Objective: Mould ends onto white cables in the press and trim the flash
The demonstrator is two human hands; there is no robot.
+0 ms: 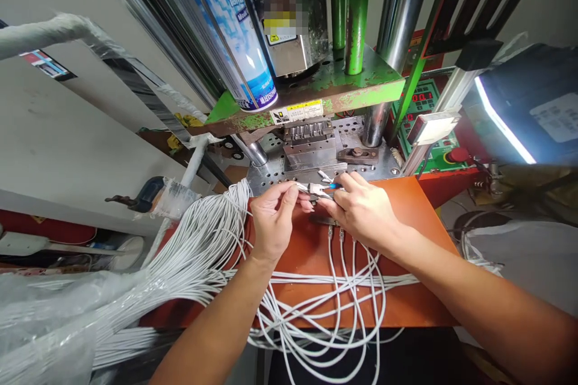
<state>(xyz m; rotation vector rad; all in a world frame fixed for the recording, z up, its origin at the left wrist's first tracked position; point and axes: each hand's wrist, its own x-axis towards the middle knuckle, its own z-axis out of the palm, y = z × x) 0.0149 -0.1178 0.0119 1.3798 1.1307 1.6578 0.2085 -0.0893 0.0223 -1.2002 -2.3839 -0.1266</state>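
In front of the press, my left hand (274, 216) pinches a small white cable end (303, 187) between thumb and fingers. My right hand (361, 207) is closed around a small blue-handled tool (335, 185), which looks like cutting nippers, though the fingers hide most of it. The tool meets a white moulded piece (320, 190) between the two hands. Just below, a dark metal mould plate (321, 218) lies on the orange-brown board (298, 246), with several white cables (332, 252) running from its near edge.
A large bundle of white cables (203, 228) spreads over the left. Behind the hands stands a metal mould block (309, 150) under the green press plate (325, 96). A spray can (244, 42) hangs above. On the right are a control panel (419, 102) and a red button (457, 155).
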